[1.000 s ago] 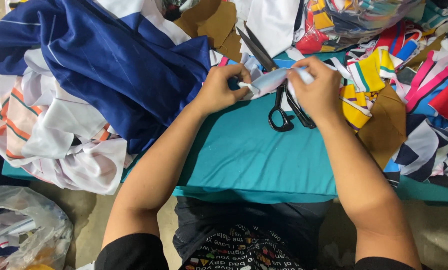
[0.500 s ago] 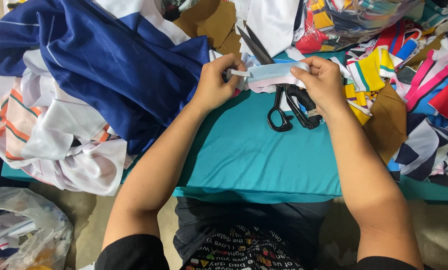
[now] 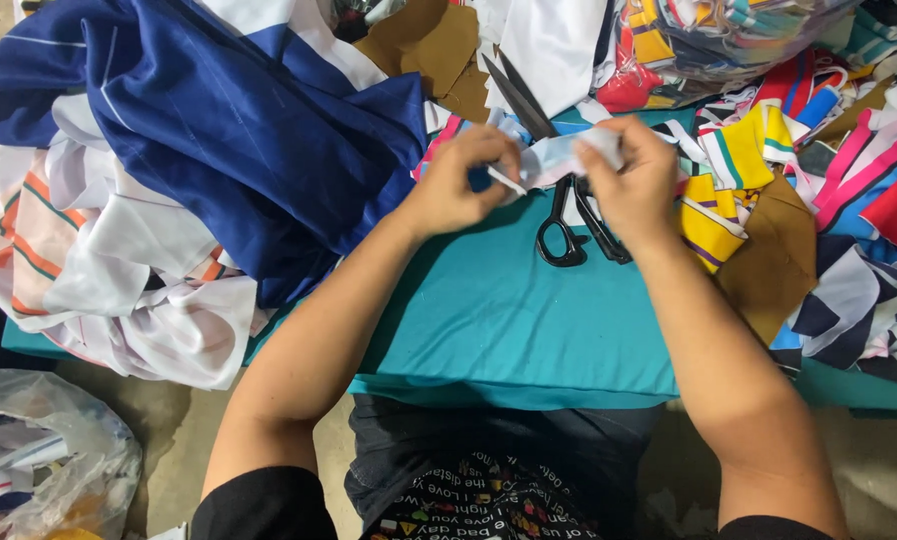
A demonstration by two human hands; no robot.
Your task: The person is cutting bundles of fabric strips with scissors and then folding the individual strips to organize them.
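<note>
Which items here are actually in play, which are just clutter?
In play: left hand and right hand hold small pale fabric piece; black scissors beside them.
Clutter: blue cloth, brown scraps, striped offcuts, plastic bag.

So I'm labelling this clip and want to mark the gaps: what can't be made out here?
Head view, the only one:
- Pale fabric strip: its ends are covered by the left hand and right hand.
- Black scissors: the middle is hidden by strip and hands.
- Plastic bag: cut off by the frame's lower left edge; contents blurred.
</note>
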